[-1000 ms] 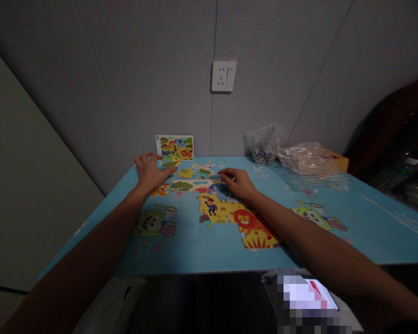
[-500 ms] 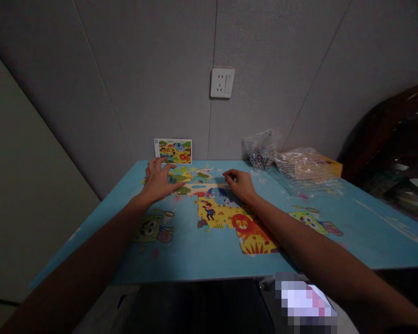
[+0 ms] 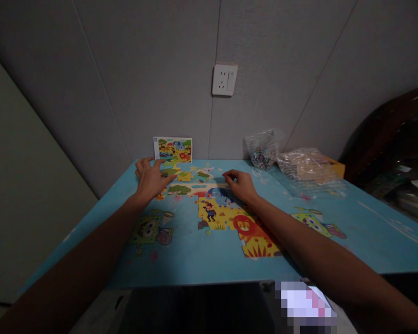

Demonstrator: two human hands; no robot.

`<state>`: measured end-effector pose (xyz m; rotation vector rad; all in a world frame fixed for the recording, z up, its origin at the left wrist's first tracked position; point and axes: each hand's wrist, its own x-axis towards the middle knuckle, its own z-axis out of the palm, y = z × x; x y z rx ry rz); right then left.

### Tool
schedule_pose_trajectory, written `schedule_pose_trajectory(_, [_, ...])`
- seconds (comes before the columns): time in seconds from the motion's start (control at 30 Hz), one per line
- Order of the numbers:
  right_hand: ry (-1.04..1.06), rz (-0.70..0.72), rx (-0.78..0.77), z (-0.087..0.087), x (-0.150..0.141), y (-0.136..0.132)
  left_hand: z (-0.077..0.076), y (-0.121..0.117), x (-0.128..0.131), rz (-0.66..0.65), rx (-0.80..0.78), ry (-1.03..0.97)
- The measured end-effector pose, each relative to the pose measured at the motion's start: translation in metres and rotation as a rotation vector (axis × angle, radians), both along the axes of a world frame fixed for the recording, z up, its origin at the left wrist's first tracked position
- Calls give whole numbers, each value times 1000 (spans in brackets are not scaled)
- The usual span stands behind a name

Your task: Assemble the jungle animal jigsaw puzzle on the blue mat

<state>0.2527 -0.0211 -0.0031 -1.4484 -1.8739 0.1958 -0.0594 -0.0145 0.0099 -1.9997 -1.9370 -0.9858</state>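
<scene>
A partly joined jigsaw puzzle (image 3: pixel 218 218) lies on the tabletop, showing a blue elephant, a small figure and an orange lion. My left hand (image 3: pixel 149 178) has its fingers spread, with thumb and forefinger apart, beside loose yellow and green puzzle pieces (image 3: pixel 184 176). Some pieces are partly hidden under it. My right hand (image 3: pixel 241 184) rests at the puzzle's upper right edge, over part of the elephant. Its fingers are curled together, and whatever they may hold is too small or hidden to see. The right forearm covers part of the puzzle's right side.
A picture card (image 3: pixel 174 150) with the same scene leans on the wall behind the pieces. Clear plastic bags (image 3: pixel 263 148) and a yellow box (image 3: pixel 337 168) sit at the back right. The blue table (image 3: pixel 195 264) has printed cartoon figures. A socket (image 3: pixel 225 80) is on the wall.
My left hand has moved a little to the left, uncovering more of the loose pieces and the left end of the puzzle's top strip. My right hand stays in nearly the same place.
</scene>
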Motion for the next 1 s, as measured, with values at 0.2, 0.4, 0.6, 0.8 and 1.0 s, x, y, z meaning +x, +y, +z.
schedule_pose_trajectory(0.2, [31, 26, 17, -1, 1, -1, -2, -1, 3, -308, 27, -22])
schedule_pose_trajectory(0.4, [131, 253, -55, 5, -8, -12, -5, -24, 35, -644, -147, -95])
schedule_pose_trajectory(0.6, [150, 542, -232, 3, -27, -24, -10, -30, 46, -888, -149, -89])
schedule_pose_trajectory(0.8, [211, 561, -356, 1, -29, -27, -9, -28, 39, -958, -138, -47])
schedule_pose_trajectory(1.0, [201, 569, -346, 1, -27, -27, -9, -29, 40, -943, -157, -61])
